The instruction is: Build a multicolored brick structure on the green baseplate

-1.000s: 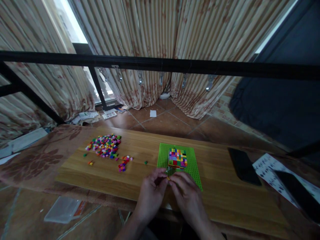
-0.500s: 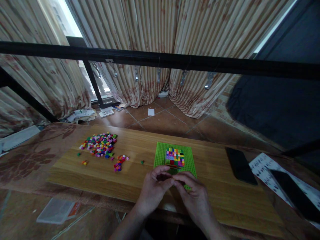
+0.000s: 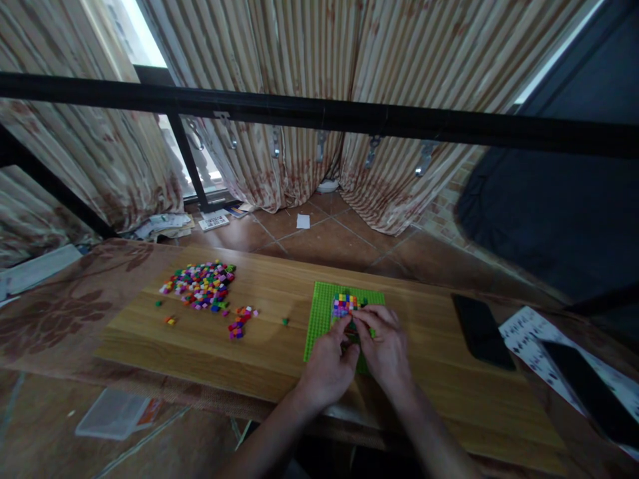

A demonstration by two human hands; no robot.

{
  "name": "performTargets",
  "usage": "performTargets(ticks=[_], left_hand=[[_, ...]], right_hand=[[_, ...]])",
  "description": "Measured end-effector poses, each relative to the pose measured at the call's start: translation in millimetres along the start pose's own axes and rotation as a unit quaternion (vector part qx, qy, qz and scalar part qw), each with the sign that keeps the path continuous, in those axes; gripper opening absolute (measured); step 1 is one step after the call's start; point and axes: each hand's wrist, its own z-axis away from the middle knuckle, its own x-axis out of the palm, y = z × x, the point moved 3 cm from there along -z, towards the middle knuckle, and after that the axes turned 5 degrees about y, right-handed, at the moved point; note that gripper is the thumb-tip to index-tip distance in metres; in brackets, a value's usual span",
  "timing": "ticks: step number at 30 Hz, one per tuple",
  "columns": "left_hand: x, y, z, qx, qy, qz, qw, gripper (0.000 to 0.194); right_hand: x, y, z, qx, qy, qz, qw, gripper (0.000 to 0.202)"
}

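Note:
A green studded baseplate [image 3: 319, 313] lies on the wooden board, with a block of many-coloured small bricks [image 3: 344, 304] on it. Over the near side of this block, my left hand [image 3: 331, 362] has its fingertips pressed to the bricks. My right hand [image 3: 384, 342] meets it there, thumb and index finger pinched together and covering the block's right part. Whatever sits between the fingertips of either hand is too small and hidden to make out.
On the wooden board [image 3: 424, 386], a heap of loose bricks [image 3: 202, 285] lies at the left, with a smaller cluster [image 3: 239, 324] and a single green brick [image 3: 285, 321] nearer. A black phone [image 3: 483, 330] lies at the right, beside a patterned sheet [image 3: 524, 332].
Both hands have moved forward from the baseplate's near edge onto the brick block, now covering its right and near parts. The view has shifted slightly.

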Motion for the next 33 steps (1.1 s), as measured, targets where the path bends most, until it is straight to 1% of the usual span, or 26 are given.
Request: performTargets(ticks=[8,13,16,22,27,33], left_hand=[[-1.9,0.0,1.0,0.000,-0.001,0.030,1.000,0.058],[-0.3,-0.6,-0.8,-0.001,0.003,0.009,1.000,0.056],[2.6,-0.3,-1.1,0.000,-0.003,-0.003,1.000,0.056],[3.2,2.7,-1.4,0.011,0.005,-0.040,0.999,0.057],[3.1,3.0,-1.9,0.021,0.010,-0.065,0.998,0.056],[4.6,1.2,0.6,0.029,0.010,-0.089,0.996,0.059]], right_hand=[[2.8,-2.1,1.0,0.035,0.021,-0.038,0.998,0.021],[0.6,3.8,6.7,0.057,0.066,-0.021,0.996,0.021],[-1.2,5.6,7.8,0.055,0.075,-0.008,0.996,0.020],[-4.0,3.6,5.9,0.026,0.049,0.025,0.998,0.021],[-11.7,1.0,7.7,-0.002,0.044,0.054,0.998,0.025],[-11.9,-5.2,12.3,-0.051,-0.005,0.122,0.991,0.031]])
